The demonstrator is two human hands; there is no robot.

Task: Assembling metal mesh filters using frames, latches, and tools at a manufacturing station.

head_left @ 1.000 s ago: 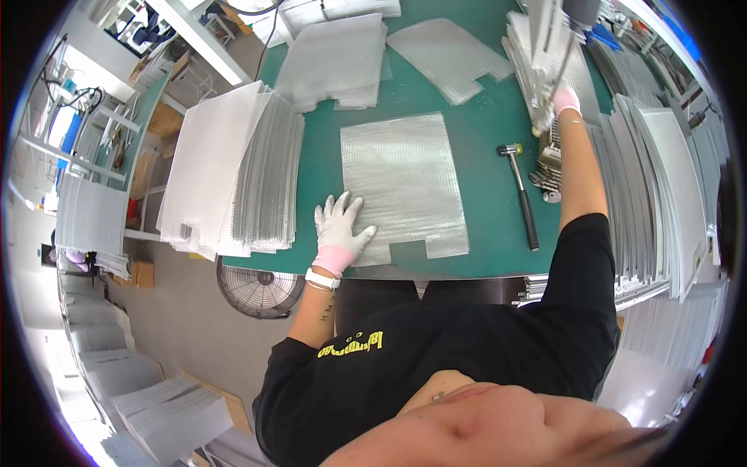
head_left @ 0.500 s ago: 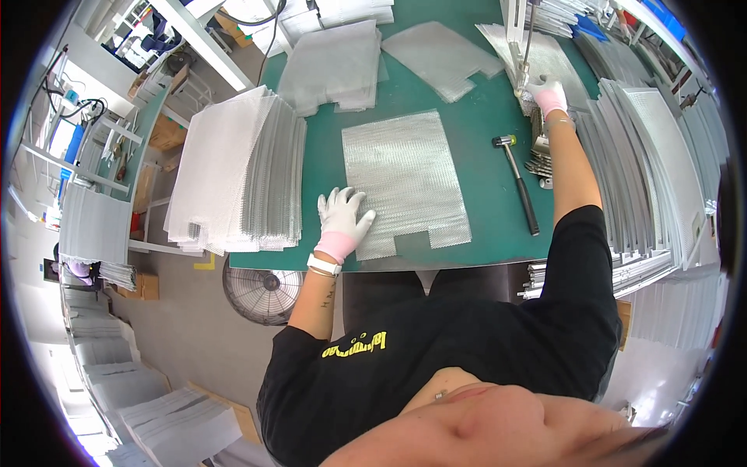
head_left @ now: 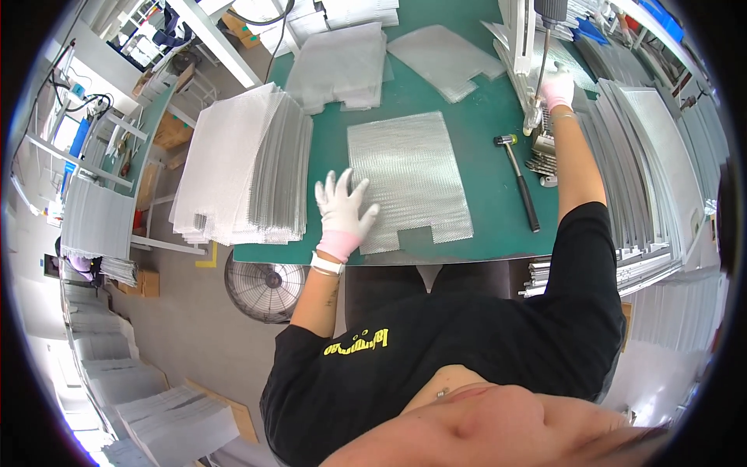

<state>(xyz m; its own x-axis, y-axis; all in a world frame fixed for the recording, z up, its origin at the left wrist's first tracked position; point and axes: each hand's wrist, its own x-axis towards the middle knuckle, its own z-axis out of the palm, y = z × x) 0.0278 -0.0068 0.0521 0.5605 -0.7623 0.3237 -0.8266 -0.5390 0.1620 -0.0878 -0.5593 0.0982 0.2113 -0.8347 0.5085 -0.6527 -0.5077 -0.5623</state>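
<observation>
In front of me on the green tabletop lies a silver metal mesh sheet (head_left: 408, 175) with a square notch in its near edge. My left hand (head_left: 343, 214), in a white glove with a pink cuff, has its fingers spread at the sheet's left edge. At the far right, my gloved right hand (head_left: 557, 84) is stretched out over a stack of mesh sheets (head_left: 574, 66), beside an upright white post (head_left: 523, 39). A dark-topped tool with a long shaft (head_left: 542, 70) stands next to that hand. The right fingers show too small to tell whether they hold something.
A rubber mallet (head_left: 520, 183) lies right of the sheet, near small metal parts (head_left: 542, 162). A tall stack of mesh sheets (head_left: 226, 159) stands at left, more (head_left: 336, 66) lie behind, and long stacks (head_left: 634, 156) line the right. A floor fan (head_left: 268, 289) is below the table's left.
My right hand has moved slightly farther right, away from the foot of the post. The fingers of my left hand have spread wider. The mesh sheet lies as before.
</observation>
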